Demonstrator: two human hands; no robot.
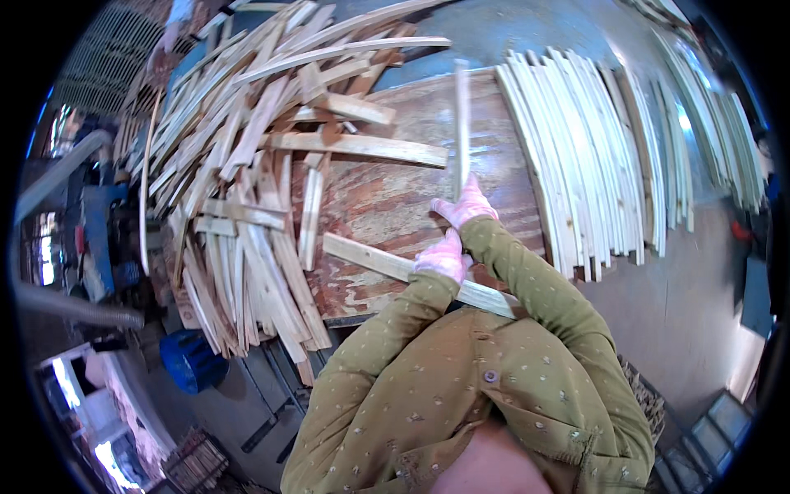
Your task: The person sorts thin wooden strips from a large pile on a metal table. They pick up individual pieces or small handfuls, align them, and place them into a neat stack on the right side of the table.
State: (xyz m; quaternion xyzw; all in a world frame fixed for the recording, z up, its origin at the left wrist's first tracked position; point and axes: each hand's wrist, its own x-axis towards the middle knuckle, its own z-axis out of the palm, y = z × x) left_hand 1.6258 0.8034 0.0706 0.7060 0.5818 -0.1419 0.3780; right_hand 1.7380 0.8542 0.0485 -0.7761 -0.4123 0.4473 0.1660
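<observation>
A long pale wooden slat [462, 115] points away from me over the plywood tabletop [370, 198]. My right hand [469, 204] is closed on its nearer part, the thumb out to the left. My left hand [444, 255] is just nearer to me, its fingers curled closed beside the right hand. What those fingers hold is hidden. Beneath the left hand, a second wooden slat [370, 253] lies slantwise from the table toward my waist. It passes under my forearms, and its right end [498, 301] shows near my belly.
A jumbled heap of wooden slats [247, 123] covers the table's left side, several ends overhanging. A neat row of pale slats [576, 156] lies on the right, with more stacked slats [708, 123] beyond. A blue plastic basket [193, 362] stands below left.
</observation>
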